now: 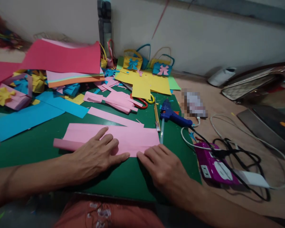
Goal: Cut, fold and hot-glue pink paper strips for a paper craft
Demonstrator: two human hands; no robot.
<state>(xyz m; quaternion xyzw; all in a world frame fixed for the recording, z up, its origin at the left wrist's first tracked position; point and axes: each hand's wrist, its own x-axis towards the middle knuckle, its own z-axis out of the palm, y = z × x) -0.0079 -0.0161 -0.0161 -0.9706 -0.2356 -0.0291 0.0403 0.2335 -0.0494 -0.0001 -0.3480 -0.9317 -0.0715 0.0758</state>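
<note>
A pink paper sheet (133, 136) lies lengthwise on the green board, its near long edge folded up in a strip that curls at the left end. My left hand (98, 153) rests on the sheet with the fingers apart and the thumb stretched along the near edge. At the near right corner, my right hand (163, 164) holds the folded edge between thumb and bent fingers. Just beyond the sheet lies a narrow pink strip (116, 117). To the right are a blue glue gun (175, 115) with a clear glue stick and a yellow-handled cutter (156, 114).
Scissors (143, 104) lie partly under yellow paper (142, 84). Small paper bags (133, 61) with bows stand at the back. Red sheets (64, 58), blue strips (68, 103) and scraps crowd the left. A purple power strip (216, 164) and tangled cables are at the right.
</note>
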